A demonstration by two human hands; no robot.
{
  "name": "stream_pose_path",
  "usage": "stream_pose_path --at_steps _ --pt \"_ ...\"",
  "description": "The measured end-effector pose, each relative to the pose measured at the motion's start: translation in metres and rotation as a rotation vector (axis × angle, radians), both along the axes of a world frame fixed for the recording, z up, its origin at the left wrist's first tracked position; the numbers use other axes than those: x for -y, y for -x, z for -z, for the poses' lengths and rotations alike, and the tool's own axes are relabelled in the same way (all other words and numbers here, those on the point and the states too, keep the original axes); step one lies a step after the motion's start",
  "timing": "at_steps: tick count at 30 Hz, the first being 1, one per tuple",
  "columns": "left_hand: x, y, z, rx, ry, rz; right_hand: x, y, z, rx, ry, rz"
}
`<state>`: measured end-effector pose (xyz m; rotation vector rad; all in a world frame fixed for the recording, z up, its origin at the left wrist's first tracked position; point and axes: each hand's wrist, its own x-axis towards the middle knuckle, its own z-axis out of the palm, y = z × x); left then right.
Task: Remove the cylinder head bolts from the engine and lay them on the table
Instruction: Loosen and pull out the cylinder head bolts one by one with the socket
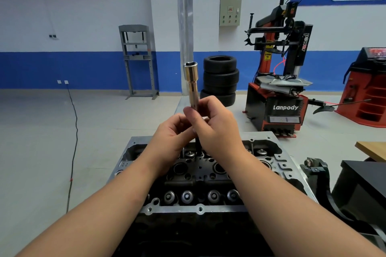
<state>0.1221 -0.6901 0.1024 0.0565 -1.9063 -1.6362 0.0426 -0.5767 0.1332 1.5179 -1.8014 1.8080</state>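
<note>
The engine's cylinder head (pixel 279 165) lies open below me, with valve springs and dark bores showing. A long metallic socket (pixel 191 83) stands upright above it, its open square end at the top. My right hand (pixel 217 125) grips the socket's lower part between curled fingers and thumb. My left hand (pixel 171 133) curls round the dark shaft (pixel 198 144) just under the socket, which runs down towards the head. Whether that shaft is a bolt or a tool extension I cannot tell; its lower end is hidden between my wrists.
A wooden table corner (pixel 371 149) and a black box (pixel 363 190) sit at the right. Behind the engine stand stacked tyres (pixel 221 77), a red tyre changer (pixel 277 98), a grey press frame (pixel 137 60) and a floor cable (pixel 73 142).
</note>
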Motion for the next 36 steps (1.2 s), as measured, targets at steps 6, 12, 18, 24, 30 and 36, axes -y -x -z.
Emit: stream_pose_path --at_steps 6,12,18,24,30,36 --pt "0.0009 -0.0018 0.0026 0.033 0.022 0.031 -0.0016 -0.0020 -0.0007 0.061 -0.027 -0.096" --pt "-0.0040 -0.0013 -0.0033 -0.030 0.030 0.028 -0.0009 -0.0006 -0.0012 0.040 -0.015 -0.035" --pt "-0.0015 -0.0040 0.0017 0.023 0.029 0.061 -0.0002 -0.0010 0.0010 0.032 -0.053 -0.017" --pt "-0.0070 -0.0015 -0.0023 -0.050 0.083 -0.027 -0.0005 -0.0023 -0.0009 0.053 -0.018 -0.063" --pt "-0.0033 -0.0041 0.0003 0.004 0.011 0.028 0.0007 0.0005 0.0009 0.013 -0.024 -0.017" --pt "-0.0031 -0.0041 0.0008 -0.021 0.023 0.016 -0.0010 -0.0019 -0.0006 0.059 -0.046 -0.055"
